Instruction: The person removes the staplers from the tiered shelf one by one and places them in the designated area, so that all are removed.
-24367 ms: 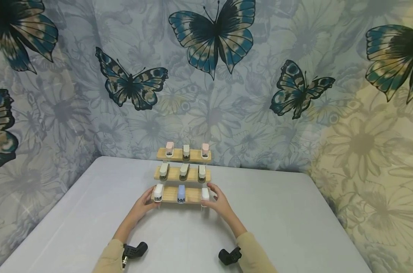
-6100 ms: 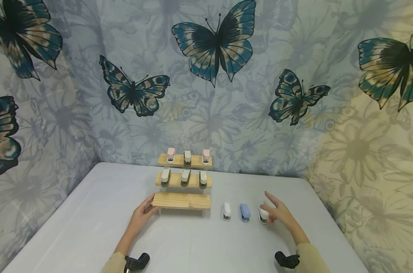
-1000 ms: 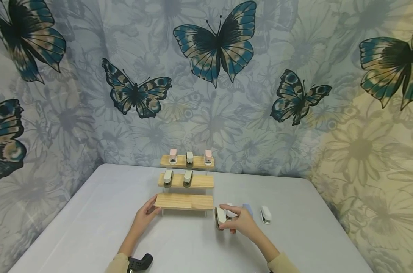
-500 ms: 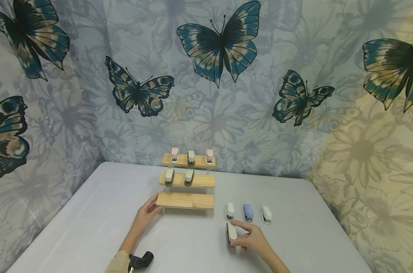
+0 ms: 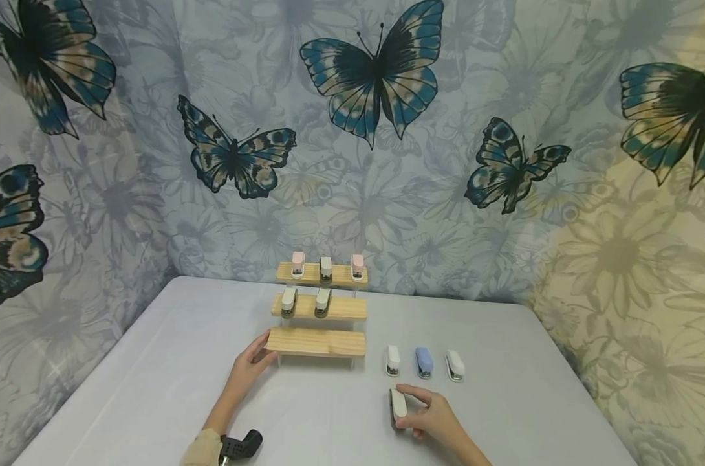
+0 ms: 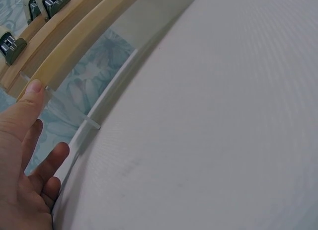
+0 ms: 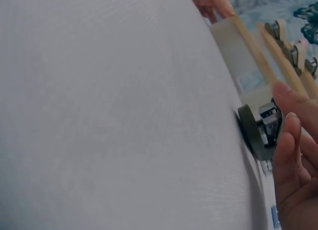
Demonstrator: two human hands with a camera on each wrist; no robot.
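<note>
Right hand: right hand (image 5: 433,419) low on the table (image 5: 154,362), thumb and fingers pinched on the sides of a cream stapler (image 5: 397,405) that rests on the tabletop; the right wrist view shows the stapler's dark underside (image 7: 258,130) against the fingertips (image 7: 285,140).
Held stapler's place: right of the wooden rack, just in front of a row of three staplers, nearest the white one.
Row on table: white stapler (image 5: 392,360), blue stapler (image 5: 424,362), second white stapler (image 5: 455,366), side by side and apart from each other.
Left hand: left hand (image 5: 249,366) at the left end of the rack's bottom shelf (image 5: 316,342), fingers straight and slightly apart, thumb tip (image 6: 34,88) touching the wooden edge.
Rack: three stepped wooden shelves on clear supports; bottom shelf bare, middle shelf (image 5: 341,309) with two cream staplers toward its left, top shelf (image 5: 312,275) with a pink, a cream and a pink stapler.
Writing: no brand or label can be read on any stapler; too small.
Backdrop: cloth (image 5: 504,97) printed with butterflies and flowers behind the table.
</note>
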